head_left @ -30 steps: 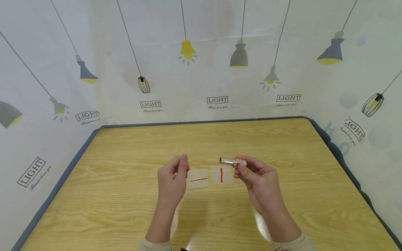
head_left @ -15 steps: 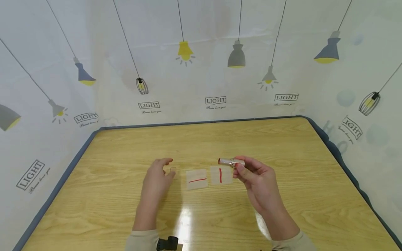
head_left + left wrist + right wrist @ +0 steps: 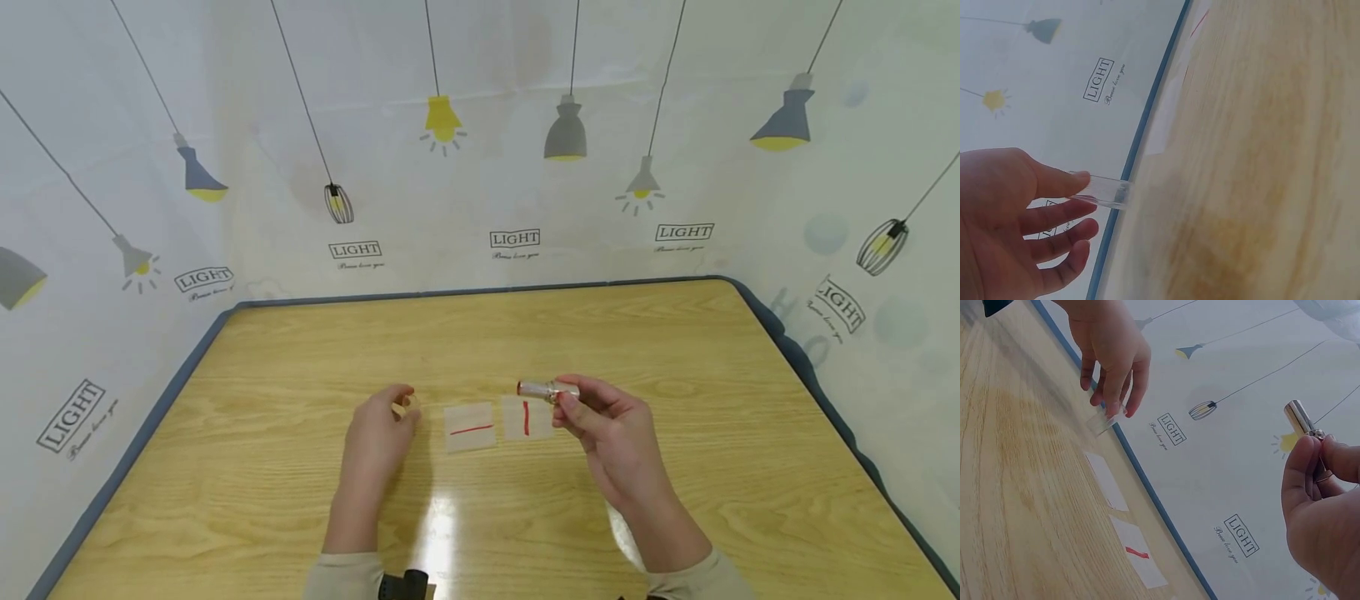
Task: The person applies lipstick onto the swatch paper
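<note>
In the left wrist view, my left hand [image 3: 1010, 219] pinches a clear transparent cap [image 3: 1109, 191] between thumb and forefinger, its other fingers loosely bent. The cap's lower end is at the tabletop; whether it touches I cannot tell. My right hand [image 3: 618, 433] grips a lipstick [image 3: 542, 390] in a shiny metallic tube, held above the table and pointing left. Some red shows at the tube's end. Between the hands lie two small whitish paper squares: the left one [image 3: 470, 442] bears a thin horizontal red line, the right one [image 3: 513, 429] a thicker vertical red stroke.
The wood-grain table [image 3: 300, 358] has a dark blue border [image 3: 420, 295] along its edges. White wall sheets [image 3: 420, 50] printed with lamps rise behind it and on both sides. A black device [image 3: 405, 585] shows by the left sleeve.
My left hand has moved left and down from beside the left paper, and its fingers have closed on the clear cap. The right hand still holds the lipstick, almost unmoved.
</note>
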